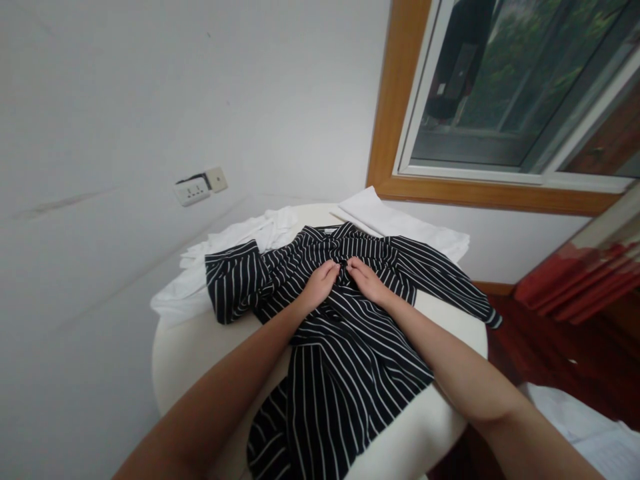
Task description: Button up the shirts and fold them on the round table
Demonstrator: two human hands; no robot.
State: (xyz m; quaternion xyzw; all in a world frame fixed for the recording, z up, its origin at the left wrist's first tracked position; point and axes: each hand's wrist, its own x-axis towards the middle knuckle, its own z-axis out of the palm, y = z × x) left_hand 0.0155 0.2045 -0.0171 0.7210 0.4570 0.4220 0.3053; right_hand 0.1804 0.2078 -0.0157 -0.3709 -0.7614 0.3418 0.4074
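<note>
A black shirt with white stripes lies spread over a round white table, its collar toward the wall and its lower part reaching the near edge. Both sleeves stretch out sideways; the left one is bent, and the right cuff hangs past the table's rim. At the middle of the chest, my left hand pinches the shirt's front. Close beside it, my right hand pinches the same front, fingertips a small gap apart. Whatever small part sits between the fingertips is too small to make out.
Crumpled white cloth lies at the table's left back, and folded white cloth at the right back. A wall socket is behind. A wood-framed window and red curtain stand right. Another white item is lower right.
</note>
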